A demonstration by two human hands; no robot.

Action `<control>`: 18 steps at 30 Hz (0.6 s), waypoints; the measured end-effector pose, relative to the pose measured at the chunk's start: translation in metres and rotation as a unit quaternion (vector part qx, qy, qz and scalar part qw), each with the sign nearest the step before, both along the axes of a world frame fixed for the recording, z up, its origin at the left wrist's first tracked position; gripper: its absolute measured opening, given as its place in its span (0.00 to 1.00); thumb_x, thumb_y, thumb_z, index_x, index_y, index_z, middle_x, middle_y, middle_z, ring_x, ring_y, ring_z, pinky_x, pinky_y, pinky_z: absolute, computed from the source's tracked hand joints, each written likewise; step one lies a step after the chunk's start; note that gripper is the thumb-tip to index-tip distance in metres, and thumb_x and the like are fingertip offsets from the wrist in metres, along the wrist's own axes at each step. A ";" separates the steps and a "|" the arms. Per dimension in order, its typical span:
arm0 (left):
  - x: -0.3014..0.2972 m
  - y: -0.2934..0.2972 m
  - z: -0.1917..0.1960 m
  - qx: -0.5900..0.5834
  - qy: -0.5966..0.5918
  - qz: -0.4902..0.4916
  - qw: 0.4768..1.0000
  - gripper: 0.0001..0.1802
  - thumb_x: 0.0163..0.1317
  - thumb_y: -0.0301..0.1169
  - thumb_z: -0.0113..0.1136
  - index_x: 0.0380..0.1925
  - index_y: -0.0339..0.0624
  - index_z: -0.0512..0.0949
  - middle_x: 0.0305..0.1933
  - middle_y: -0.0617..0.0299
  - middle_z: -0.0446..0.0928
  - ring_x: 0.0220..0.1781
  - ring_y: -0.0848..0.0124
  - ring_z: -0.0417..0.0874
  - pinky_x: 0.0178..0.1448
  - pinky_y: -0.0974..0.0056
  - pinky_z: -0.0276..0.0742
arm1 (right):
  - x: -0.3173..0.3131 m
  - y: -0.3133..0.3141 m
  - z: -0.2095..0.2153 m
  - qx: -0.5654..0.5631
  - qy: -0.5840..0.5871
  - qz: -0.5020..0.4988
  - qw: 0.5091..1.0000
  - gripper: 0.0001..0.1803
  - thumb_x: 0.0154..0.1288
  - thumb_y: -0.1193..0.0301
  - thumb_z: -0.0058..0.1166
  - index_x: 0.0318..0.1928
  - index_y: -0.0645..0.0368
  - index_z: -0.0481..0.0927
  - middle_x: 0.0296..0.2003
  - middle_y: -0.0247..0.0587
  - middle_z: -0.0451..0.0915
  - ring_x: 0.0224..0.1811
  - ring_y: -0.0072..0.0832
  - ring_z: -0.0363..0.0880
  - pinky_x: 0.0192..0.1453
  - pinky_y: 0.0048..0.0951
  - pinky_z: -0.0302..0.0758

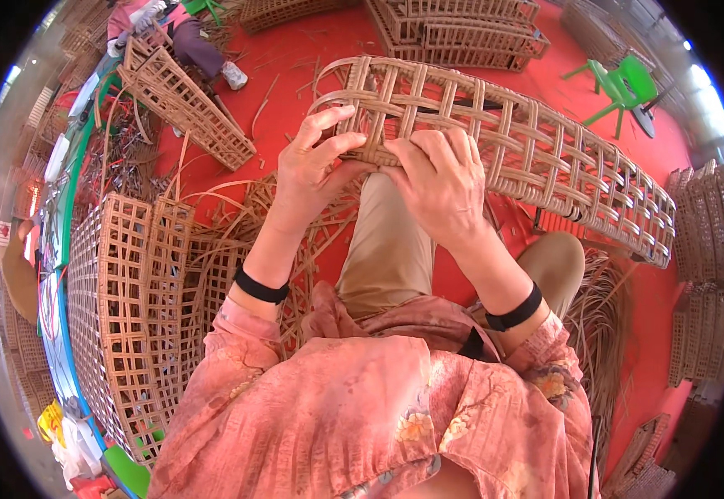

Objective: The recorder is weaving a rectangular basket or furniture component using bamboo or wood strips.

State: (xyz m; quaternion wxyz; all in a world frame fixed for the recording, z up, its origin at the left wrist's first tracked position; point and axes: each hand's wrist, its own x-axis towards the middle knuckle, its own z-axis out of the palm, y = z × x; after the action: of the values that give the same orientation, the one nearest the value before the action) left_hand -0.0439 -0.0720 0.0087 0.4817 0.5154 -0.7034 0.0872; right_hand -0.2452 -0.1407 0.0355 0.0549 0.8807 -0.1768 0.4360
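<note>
A long open-weave basket [536, 154] of tan-brown strips stretches from in front of my chest out to the right. Its near left corner lies between my two hands. My left hand [308, 170] pinches that corner with thumb and index finger, its other fingers curled above. Close beside it, my right hand [441, 179] is closed on the lower edge, thumb toward the left thumb. Loose strip ends curve out at the corner, left of the basket. What exactly lies between the fingertips is partly hidden.
Tall lattice baskets [129, 274] stand at my left among loose strips [254, 224]. A bundle of strips [599, 308] lies at my right. Farther off are stacked baskets [478, 37], a green chair [624, 87] and a co-worker [187, 37] with another basket [183, 104] on the red floor.
</note>
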 end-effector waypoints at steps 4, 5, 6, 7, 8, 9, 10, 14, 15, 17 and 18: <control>-0.022 0.018 0.028 -0.017 -0.163 0.171 0.971 0.24 0.50 0.38 0.77 0.49 0.48 0.83 0.63 0.53 0.74 0.63 0.57 0.76 0.65 0.51 0.71 | -0.033 0.006 0.013 0.023 0.008 -0.045 0.999 0.23 0.47 0.71 0.71 0.47 0.52 0.83 0.43 0.35 0.74 0.47 0.35 0.74 0.51 0.38 0.71; -0.030 0.019 0.024 -0.060 -0.131 0.172 0.975 0.27 0.49 0.41 0.76 0.51 0.51 0.82 0.63 0.56 0.74 0.63 0.59 0.74 0.68 0.49 0.63 | -0.043 0.006 0.012 0.028 0.023 -0.082 0.996 0.24 0.46 0.71 0.71 0.48 0.52 0.83 0.43 0.34 0.74 0.48 0.36 0.74 0.53 0.39 0.71; -0.040 0.021 0.025 -0.057 -0.129 0.174 0.975 0.27 0.49 0.41 0.76 0.51 0.51 0.82 0.63 0.56 0.74 0.63 0.59 0.74 0.68 0.49 0.63 | -0.052 0.005 0.010 0.032 0.038 -0.119 0.992 0.25 0.45 0.70 0.72 0.48 0.51 0.82 0.44 0.34 0.75 0.49 0.36 0.74 0.54 0.39 0.71; -0.051 0.021 0.029 -0.033 -0.141 0.126 0.982 0.27 0.48 0.40 0.77 0.51 0.50 0.82 0.62 0.58 0.75 0.62 0.59 0.75 0.67 0.50 0.64 | -0.058 0.003 0.008 0.052 0.027 -0.108 0.992 0.26 0.44 0.70 0.73 0.48 0.52 0.82 0.44 0.34 0.75 0.50 0.36 0.74 0.55 0.40 0.70; -0.061 0.020 0.031 -0.007 -0.151 0.077 0.986 0.28 0.48 0.39 0.77 0.51 0.50 0.82 0.61 0.61 0.76 0.61 0.59 0.75 0.67 0.50 0.64 | -0.059 0.003 0.012 0.054 0.029 -0.109 0.992 0.26 0.44 0.70 0.73 0.48 0.52 0.82 0.44 0.34 0.75 0.50 0.36 0.74 0.55 0.40 0.70; -0.068 0.013 0.029 0.000 -0.140 0.072 0.987 0.28 0.45 0.37 0.78 0.49 0.49 0.82 0.57 0.65 0.77 0.60 0.61 0.75 0.66 0.51 0.64 | -0.059 0.004 0.020 0.070 0.053 -0.103 0.991 0.25 0.44 0.70 0.73 0.47 0.52 0.82 0.44 0.34 0.75 0.50 0.37 0.73 0.54 0.40 0.70; -0.069 0.006 0.028 -0.001 -0.140 0.071 0.988 0.28 0.45 0.37 0.78 0.49 0.49 0.82 0.57 0.65 0.77 0.60 0.61 0.75 0.66 0.51 0.64 | -0.059 0.004 0.029 0.083 0.075 -0.098 0.989 0.24 0.44 0.70 0.73 0.46 0.52 0.83 0.43 0.34 0.75 0.50 0.37 0.73 0.54 0.40 0.71; -0.072 -0.006 0.028 0.002 -0.110 0.054 0.992 0.31 0.39 0.34 0.80 0.48 0.49 0.81 0.51 0.65 0.76 0.54 0.59 0.75 0.62 0.51 0.66 | -0.059 -0.001 0.037 0.123 0.113 -0.077 0.983 0.20 0.46 0.70 0.72 0.42 0.53 0.82 0.39 0.36 0.73 0.48 0.38 0.73 0.54 0.40 0.71; -0.071 -0.007 0.024 0.005 -0.091 0.054 0.994 0.30 0.38 0.34 0.80 0.47 0.48 0.81 0.50 0.65 0.76 0.53 0.59 0.75 0.60 0.51 0.66 | -0.060 -0.003 0.036 0.128 0.104 -0.067 0.984 0.19 0.45 0.70 0.72 0.40 0.54 0.81 0.38 0.37 0.73 0.47 0.38 0.73 0.54 0.40 0.72; -0.070 -0.009 0.020 0.010 -0.074 0.051 0.996 0.30 0.38 0.34 0.80 0.46 0.48 0.81 0.48 0.64 0.77 0.52 0.59 0.75 0.59 0.51 0.66 | -0.060 -0.005 0.032 0.116 0.096 -0.063 0.987 0.18 0.45 0.70 0.71 0.40 0.54 0.81 0.38 0.37 0.72 0.46 0.38 0.73 0.53 0.40 0.72; -0.069 -0.011 0.020 0.000 -0.083 0.050 0.995 0.28 0.37 0.31 0.79 0.43 0.48 0.82 0.47 0.65 0.76 0.51 0.60 0.75 0.58 0.52 0.67 | -0.061 -0.005 0.029 0.103 0.090 -0.056 0.989 0.18 0.45 0.70 0.71 0.39 0.53 0.81 0.37 0.37 0.72 0.45 0.38 0.73 0.52 0.40 0.72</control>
State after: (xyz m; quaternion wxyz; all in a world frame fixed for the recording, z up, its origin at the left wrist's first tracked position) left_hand -0.1132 -0.0830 0.0283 0.4166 0.5410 -0.7142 0.1535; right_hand -0.3057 -0.1459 0.0640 0.0044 0.9061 -0.2641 0.3303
